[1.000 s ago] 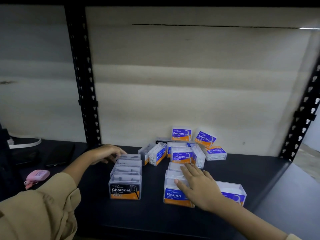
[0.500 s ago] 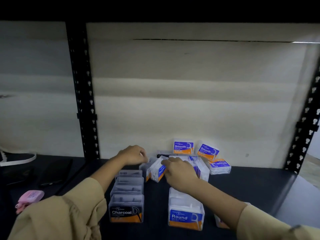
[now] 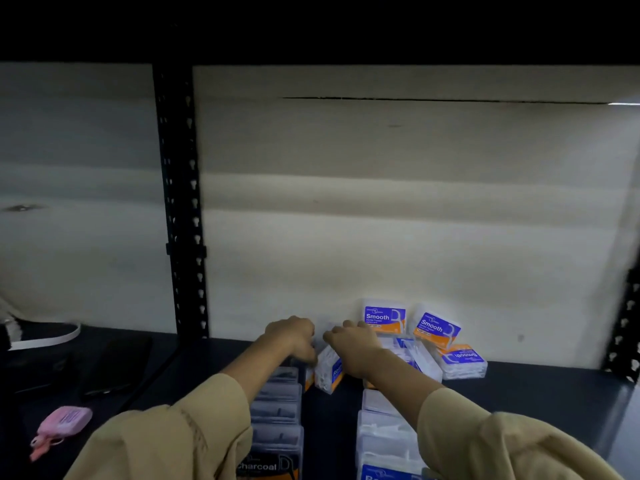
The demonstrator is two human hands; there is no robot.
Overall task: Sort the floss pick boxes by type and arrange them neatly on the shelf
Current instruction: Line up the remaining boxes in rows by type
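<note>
Both my hands reach into the loose pile of floss pick boxes at the back of the dark shelf point(image 3: 519, 393). My left hand point(image 3: 294, 336) curls down over a box at the far end of the Charcoal row point(image 3: 277, 410). My right hand point(image 3: 353, 348) lies palm down on the pile, touching a tilted Round box point(image 3: 329, 372) that stands between the hands. A Round row point(image 3: 381, 434) runs toward me under my right forearm. Smooth boxes lean on the back wall point(image 3: 384, 317) point(image 3: 438, 327), and one lies flat point(image 3: 460, 360). Whatever the fingers hold is hidden.
A black perforated upright point(image 3: 180, 202) divides the shelf to the left of the boxes, and another upright point(image 3: 623, 334) stands at the right edge. In the left bay lie a pink case point(image 3: 64, 420), a dark flat device point(image 3: 114, 365) and a white band point(image 3: 45, 341).
The view has tipped upward, so the rows sit lower in frame. Both hands left the front rows and moved to the back pile, coming close together around the tilted Round box.
</note>
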